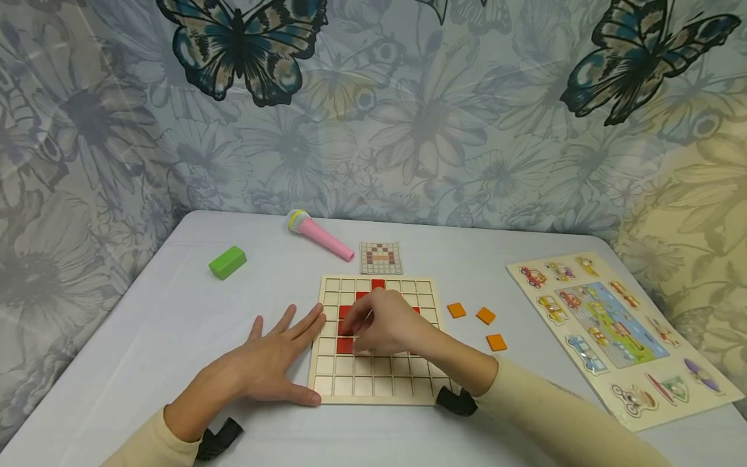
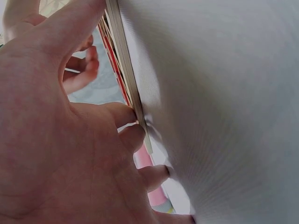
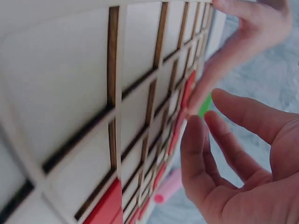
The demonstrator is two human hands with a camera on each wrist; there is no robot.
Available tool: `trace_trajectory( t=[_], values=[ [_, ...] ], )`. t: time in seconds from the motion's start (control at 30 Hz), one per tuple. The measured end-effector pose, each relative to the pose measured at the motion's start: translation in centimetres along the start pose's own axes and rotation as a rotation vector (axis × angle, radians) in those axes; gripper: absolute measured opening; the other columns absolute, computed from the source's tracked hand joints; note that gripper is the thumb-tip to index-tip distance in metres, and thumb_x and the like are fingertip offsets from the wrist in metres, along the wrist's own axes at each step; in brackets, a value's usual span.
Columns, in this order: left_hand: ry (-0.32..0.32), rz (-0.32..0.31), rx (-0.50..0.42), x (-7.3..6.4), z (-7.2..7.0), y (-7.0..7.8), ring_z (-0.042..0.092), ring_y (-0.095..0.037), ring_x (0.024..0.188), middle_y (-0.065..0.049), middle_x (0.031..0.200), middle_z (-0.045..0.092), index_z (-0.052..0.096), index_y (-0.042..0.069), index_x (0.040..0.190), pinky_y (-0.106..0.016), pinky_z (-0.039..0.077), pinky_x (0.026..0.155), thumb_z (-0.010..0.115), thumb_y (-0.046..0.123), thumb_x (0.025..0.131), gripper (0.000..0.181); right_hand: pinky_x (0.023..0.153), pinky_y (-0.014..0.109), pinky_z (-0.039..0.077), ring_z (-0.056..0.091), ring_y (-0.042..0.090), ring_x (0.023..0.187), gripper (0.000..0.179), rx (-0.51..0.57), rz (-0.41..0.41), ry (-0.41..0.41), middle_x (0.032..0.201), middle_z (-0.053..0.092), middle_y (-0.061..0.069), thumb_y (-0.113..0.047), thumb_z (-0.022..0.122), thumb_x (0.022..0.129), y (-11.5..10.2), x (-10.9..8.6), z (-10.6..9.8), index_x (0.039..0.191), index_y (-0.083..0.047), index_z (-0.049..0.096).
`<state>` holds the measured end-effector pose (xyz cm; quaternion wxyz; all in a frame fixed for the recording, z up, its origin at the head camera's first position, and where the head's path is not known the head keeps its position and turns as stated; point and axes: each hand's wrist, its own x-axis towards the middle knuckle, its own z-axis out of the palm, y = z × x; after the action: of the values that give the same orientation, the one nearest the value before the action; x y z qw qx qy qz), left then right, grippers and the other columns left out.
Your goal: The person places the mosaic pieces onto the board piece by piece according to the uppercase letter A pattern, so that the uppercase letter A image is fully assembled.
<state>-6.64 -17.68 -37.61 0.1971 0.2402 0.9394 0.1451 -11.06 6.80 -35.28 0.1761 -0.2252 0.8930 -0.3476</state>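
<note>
A square wooden grid board (image 1: 379,387) lies on the white table with several red tiles (image 1: 345,346) set in its cells. My left hand (image 1: 271,363) is spread out, its thumb and fingertips touching the board's left edge. Above the middle of the board is my right hand (image 1: 388,321), its fingers loosely bent, covering some cells. In the right wrist view a gap shows between thumb and fingers, and no tile is visible there. To the right of the board lie three orange tiles, one of them an orange tile (image 1: 496,342) nearest the front.
A small patterned card (image 1: 380,258) lies just behind the board. Beyond it is a pink toy microphone (image 1: 323,239). A green block (image 1: 227,263) sits at the left. At the right lies a picture puzzle board (image 1: 589,363) with vehicle pieces. A patterned wall stands behind the table.
</note>
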Motion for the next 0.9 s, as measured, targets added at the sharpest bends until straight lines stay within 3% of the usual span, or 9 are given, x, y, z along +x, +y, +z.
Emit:
trace_trajectory(
  t=[0.33, 0.53, 0.9],
  values=[
    [0.001, 0.000, 0.002, 0.1, 0.1, 0.1, 0.006, -0.043, 0.162, 0.006, 0.177, 0.002, 0.016, 0.019, 0.169, -0.088, 0.007, 0.109, 0.077, 0.077, 0.075, 0.126, 0.075, 0.032, 0.056, 0.067, 0.014, 0.081, 0.020, 0.061, 0.035, 0.090, 0.099, 0.078, 0.004, -0.005, 0.082, 0.081, 2.1, -2.0, -3.9, 0.100, -0.012, 0.082],
    [0.004, -0.002, 0.002, 0.2, 0.1, 0.2, 0.007, -0.044, 0.161, 0.005, 0.177, 0.004, 0.018, 0.018, 0.169, -0.088, 0.007, 0.109, 0.077, 0.077, 0.073, 0.127, 0.078, 0.034, 0.054, 0.066, 0.017, 0.094, 0.024, 0.047, 0.034, 0.133, 0.107, 0.078, 0.006, -0.004, 0.079, 0.083, 3.9, -3.0, -6.2, 0.106, -0.013, 0.081],
    [-0.007, -0.007, 0.006, 0.2, 0.2, -0.1, 0.004, -0.042, 0.162, 0.008, 0.177, 0.000, 0.015, 0.021, 0.169, -0.088, 0.007, 0.109, 0.074, 0.081, 0.073, 0.128, 0.076, 0.034, 0.056, 0.067, 0.027, 0.106, 0.026, -0.012, 0.096, 0.128, 0.115, 0.076, 0.009, -0.002, 0.075, 0.088, 7.3, -4.4, -9.4, 0.112, -0.011, 0.080]
  ],
)
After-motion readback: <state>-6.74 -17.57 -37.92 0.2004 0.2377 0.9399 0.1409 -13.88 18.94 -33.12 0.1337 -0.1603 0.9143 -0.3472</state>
